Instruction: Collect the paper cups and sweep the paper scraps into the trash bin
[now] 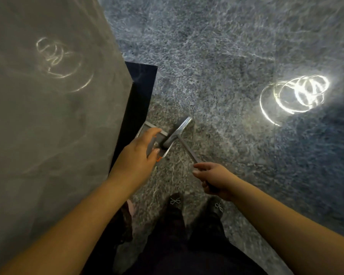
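Two hands busy: left hand (139, 153) grips dustpan (157, 139); right hand (213, 180) grips brush handle (187, 148). No legible writing.

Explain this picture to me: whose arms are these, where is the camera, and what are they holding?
No robot here: a person wears a wide-angle camera on the head, so you look down along their own two bare arms to the floor and their dark shoes. The picture is blurred by motion. The left hand grips a dustpan held low beside the grey table on the left. The right hand grips the handle of a small brush, whose head sits at the dustpan's mouth, as in sweeping something in. I cannot make out any paper scraps, cups or a bin in this view. The bright loops on the floor look like smeared light reflections.
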Demonstrator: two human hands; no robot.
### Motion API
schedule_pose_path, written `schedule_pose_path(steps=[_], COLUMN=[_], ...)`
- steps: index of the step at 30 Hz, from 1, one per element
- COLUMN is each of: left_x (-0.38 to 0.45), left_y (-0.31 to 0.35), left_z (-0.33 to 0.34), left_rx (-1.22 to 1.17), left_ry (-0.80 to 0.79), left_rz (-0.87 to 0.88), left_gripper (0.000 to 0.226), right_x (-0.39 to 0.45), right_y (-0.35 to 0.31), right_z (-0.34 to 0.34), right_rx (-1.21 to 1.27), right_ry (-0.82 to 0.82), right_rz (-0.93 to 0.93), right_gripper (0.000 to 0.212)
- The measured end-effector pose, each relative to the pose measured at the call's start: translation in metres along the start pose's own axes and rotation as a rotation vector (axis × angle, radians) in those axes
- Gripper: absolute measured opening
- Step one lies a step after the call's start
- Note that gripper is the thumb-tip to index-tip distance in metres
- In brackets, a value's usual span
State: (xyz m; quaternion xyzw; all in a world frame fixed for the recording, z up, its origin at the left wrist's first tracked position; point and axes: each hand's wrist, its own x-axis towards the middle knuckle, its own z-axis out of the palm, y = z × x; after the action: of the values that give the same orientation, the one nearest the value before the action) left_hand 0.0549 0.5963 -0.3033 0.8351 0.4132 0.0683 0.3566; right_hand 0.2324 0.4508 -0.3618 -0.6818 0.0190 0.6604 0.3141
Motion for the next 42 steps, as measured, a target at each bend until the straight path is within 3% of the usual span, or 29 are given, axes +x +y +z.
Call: schedule_pose_path(steps=[8,13,23,30,37,42], left_x=[0.049,0.069,0.055,0.013,-0.026,-0.046], left_y=[0.037,0.085,0.201,0.276,0.339,0.363], left_z=[0.012,0.043,0.140,0.230,0.302,0.332], left_rx=[0.095,0.218,0.249,0.300,0.365,0.426], left_ry=[-0.174,-0.348,-0.569,-0.827,-0.915,-0.951], left_rz=[0.107,0.298,0.587,0.735,0.841,0.888], left_gripper=[0.048,0.047,0.048,0.051,0.048,0.046], right_x=[-0.033,-0.056,-0.103,-0.142,-0.160,-0.152], right_y=[0.044,0.078,0.154,0.247,0.343,0.374], right_z=[-0.041,-0.068,-0.142,-0.200,-0.238,-0.257], right_rx=[0.221,0.339,0.558,0.625,0.680,0.855], right_ry=[0.115,0.192,0.498,0.682,0.650,0.611], right_rz=[0.017,-0.026,-0.086,-0.024,0.115,0.197], right_gripper=[0.051,0.048,0.046,0.029,0.025,0.053])
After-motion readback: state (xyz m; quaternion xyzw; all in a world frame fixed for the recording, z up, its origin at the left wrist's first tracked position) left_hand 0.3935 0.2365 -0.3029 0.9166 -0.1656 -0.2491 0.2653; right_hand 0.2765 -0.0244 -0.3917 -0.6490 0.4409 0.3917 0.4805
